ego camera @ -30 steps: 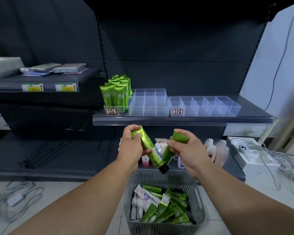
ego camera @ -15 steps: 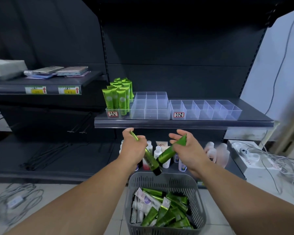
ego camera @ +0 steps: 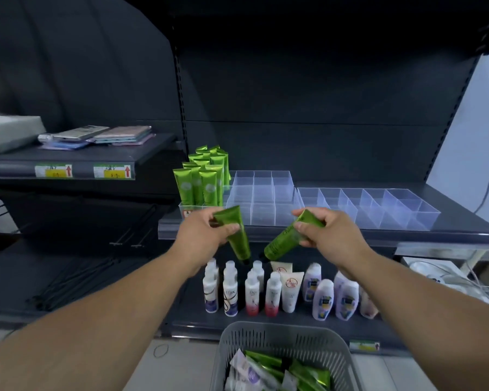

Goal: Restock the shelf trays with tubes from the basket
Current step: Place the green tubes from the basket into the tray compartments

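Note:
My left hand (ego camera: 202, 239) grips a green tube (ego camera: 235, 234), cap pointing down. My right hand (ego camera: 326, 235) pinches a second green tube (ego camera: 283, 241), tilted with its cap down and to the left. Both hands hover just in front of the shelf edge, below the clear divided tray (ego camera: 261, 197). Upright green tubes (ego camera: 202, 179) fill the tray's left columns; the compartments to their right hold nothing. A second clear tray (ego camera: 378, 204) stands further right. The grey basket (ego camera: 280, 337) at the bottom holds several green and white tubes.
Small bottles and tubes (ego camera: 280, 289) stand on the lower shelf under my hands. Phones and flat boxes (ego camera: 96, 134) lie on a shelf at the left. Cables and a white device (ego camera: 449, 277) sit at the right.
Both hands rose from above the basket to the shelf edge, each still holding its tube. The view tilted, so the lower shelf's bottles show and the basket sits lower in frame.

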### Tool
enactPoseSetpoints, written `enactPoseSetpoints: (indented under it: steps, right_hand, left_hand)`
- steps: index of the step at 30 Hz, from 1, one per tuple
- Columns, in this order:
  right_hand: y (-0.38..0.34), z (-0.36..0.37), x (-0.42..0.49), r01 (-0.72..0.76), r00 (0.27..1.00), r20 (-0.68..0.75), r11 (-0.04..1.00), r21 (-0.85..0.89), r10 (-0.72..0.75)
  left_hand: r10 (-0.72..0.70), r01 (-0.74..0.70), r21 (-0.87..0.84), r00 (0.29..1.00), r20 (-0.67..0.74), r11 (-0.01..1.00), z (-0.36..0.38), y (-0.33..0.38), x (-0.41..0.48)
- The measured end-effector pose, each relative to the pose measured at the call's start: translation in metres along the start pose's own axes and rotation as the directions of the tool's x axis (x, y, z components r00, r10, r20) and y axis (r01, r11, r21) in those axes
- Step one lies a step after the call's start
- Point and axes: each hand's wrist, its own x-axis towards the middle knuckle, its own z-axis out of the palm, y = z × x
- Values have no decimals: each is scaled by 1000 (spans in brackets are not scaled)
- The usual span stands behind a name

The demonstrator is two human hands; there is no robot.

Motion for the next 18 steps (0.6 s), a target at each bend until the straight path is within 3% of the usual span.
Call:
enactPoseSetpoints:
  steps: [3, 6, 14, 18]
  right_hand:
    - [-16, 3, 40, 70, 996, -57, 998, 5, -70]
    - [-32, 8, 81, 158, 983, -99, 987, 22, -155]
    - [-47, 34, 161, 268, 958, -90, 962, -50, -272]
    - [-42, 55, 190, 331, 939, -52, 936, -124, -339]
  left_hand:
    - [66, -65, 17, 994, -89, 998, -13, 17, 39]
    - [179, -157, 152, 974, -141, 976, -26, 32, 83]
    - [370, -329, 461, 929, 2, 824, -25, 48, 163]
    - [402, -358, 469, 916, 8, 807, -25, 49, 196]
